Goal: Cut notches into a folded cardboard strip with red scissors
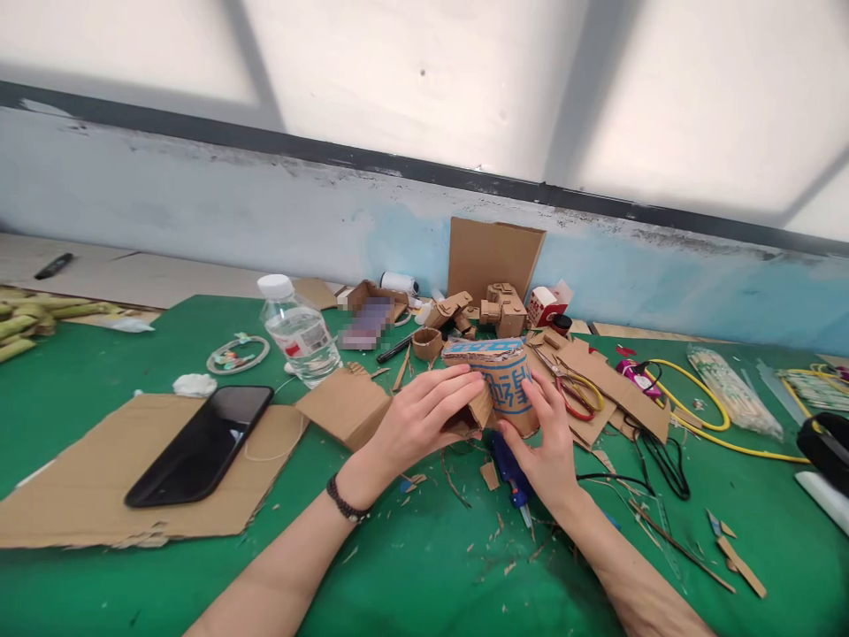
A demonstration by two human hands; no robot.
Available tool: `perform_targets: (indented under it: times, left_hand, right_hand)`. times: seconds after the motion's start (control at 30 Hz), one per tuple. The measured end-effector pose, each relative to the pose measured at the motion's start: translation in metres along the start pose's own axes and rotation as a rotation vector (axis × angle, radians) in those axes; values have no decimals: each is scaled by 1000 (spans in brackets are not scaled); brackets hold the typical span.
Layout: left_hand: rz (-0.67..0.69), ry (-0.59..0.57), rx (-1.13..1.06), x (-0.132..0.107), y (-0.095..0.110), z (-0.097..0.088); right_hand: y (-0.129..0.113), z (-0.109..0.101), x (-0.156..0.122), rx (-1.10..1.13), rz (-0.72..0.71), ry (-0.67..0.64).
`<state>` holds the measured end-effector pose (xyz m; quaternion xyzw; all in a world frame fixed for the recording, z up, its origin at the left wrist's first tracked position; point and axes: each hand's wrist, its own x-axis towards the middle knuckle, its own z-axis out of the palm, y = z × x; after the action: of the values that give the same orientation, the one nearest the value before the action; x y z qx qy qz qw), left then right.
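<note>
Both forearms reaching in over green mat (424, 566). Left hand (417, 425) wrapped fingers over the front of a cardboard model (500, 385) (blue print on its curved face), right hand (547, 442) pinched its lower edge, likely steadying it upright. Held just above a blue glue gun (510, 478). Left alone nearby: phone (199, 447) on cardboard sheet (66, 495), water bottle (298, 332), red scissors (577, 394).

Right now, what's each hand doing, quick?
Left hand: closed on the curved cardboard piece.
Right hand: closed on the same piece, from its right side.
</note>
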<state>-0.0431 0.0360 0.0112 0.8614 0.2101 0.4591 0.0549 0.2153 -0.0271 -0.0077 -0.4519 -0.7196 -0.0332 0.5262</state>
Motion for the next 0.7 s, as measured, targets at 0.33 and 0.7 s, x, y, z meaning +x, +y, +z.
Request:
perform_targets:
  times: [0.33, 0.7]
  left_hand:
    - [-714, 211, -947, 3, 7, 21]
    - [-937, 77, -1138, 19, 41, 16]
  right_hand:
    - [29, -5, 15, 508, 609, -15]
    - [18, -18, 23, 693, 805, -43]
